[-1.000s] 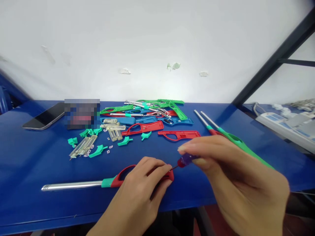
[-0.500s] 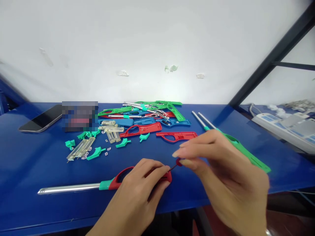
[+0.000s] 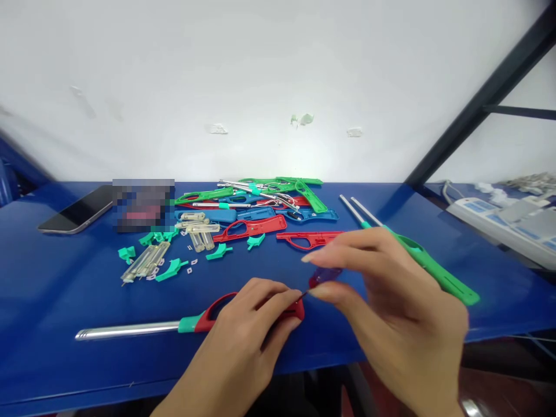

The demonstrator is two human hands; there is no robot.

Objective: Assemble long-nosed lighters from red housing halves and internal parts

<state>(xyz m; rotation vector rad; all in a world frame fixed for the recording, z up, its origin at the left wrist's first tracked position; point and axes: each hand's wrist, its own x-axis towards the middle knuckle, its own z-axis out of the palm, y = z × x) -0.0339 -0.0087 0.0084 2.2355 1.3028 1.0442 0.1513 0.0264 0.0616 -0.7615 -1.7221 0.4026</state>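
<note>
My left hand (image 3: 245, 333) is closed around the red handle of a long-nosed lighter (image 3: 130, 330). The lighter lies on the blue table with its silver tube pointing left and a teal collar between tube and handle. Between the thumb and fingers of my right hand (image 3: 391, 307) is a small screwdriver (image 3: 322, 277) with a see-through purple and red grip. Its thin shaft slants down to the butt of the red handle, beside my left fingertips. The exact spot where the tip meets the handle is too small to make out.
Behind my hands lies a pile of lighter shells (image 3: 252, 226), metal tubes and wires. Clear fuel tanks (image 3: 147, 260) and teal triggers (image 3: 172, 270) lie to the left, near a phone (image 3: 78, 208). Green lighters (image 3: 434, 269) lie right, and a white power strip (image 3: 499, 223) beyond.
My right fingers have spread a little on the screwdriver, and more of its purple grip shows. The left hand still holds the lighter in the same place.
</note>
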